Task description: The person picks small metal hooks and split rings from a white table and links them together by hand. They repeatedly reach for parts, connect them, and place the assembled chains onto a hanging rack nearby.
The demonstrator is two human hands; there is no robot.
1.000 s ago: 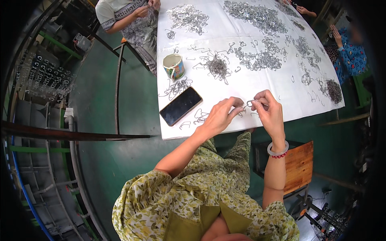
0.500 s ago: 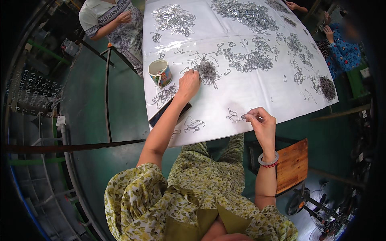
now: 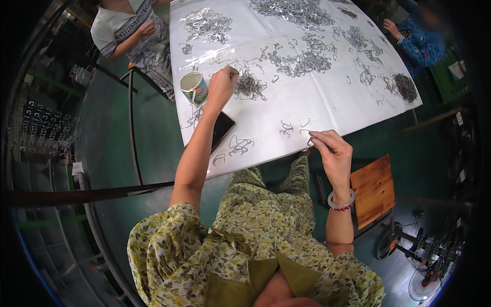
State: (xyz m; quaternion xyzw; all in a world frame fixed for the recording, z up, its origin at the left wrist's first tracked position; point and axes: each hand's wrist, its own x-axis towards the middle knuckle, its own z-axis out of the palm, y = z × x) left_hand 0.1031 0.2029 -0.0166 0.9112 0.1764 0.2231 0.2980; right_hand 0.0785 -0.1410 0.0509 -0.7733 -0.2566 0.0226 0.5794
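Observation:
My left hand (image 3: 222,88) reaches over the white-covered table, its fingertips pinched together at the edge of a dark heap of bent wire hooks (image 3: 249,87). Whether a hook is in that pinch I cannot make out. My right hand (image 3: 335,154), a pale bangle and red beads on its wrist, is closed at the table's front edge. A thin metal hook (image 3: 309,140) hangs from its thumb and fingers. Just left of it lie a few loose curved hooks (image 3: 286,129). A patterned paper cup (image 3: 194,89) stands left of my left hand, and a dark phone (image 3: 222,129) lies beside my forearm.
More metal hooks (image 3: 302,62) spread over the table (image 3: 307,102), with larger heaps (image 3: 291,14) at the far side. A person (image 3: 135,38) stands at the far left, another (image 3: 417,43) at the right. A wooden stool (image 3: 373,192) is beside me at the right.
My view has shifted, so the table sits higher and further left. My left fingertips moved to the heap's far left edge. My right hand drew back from the loose hooks, a hook dangling from it.

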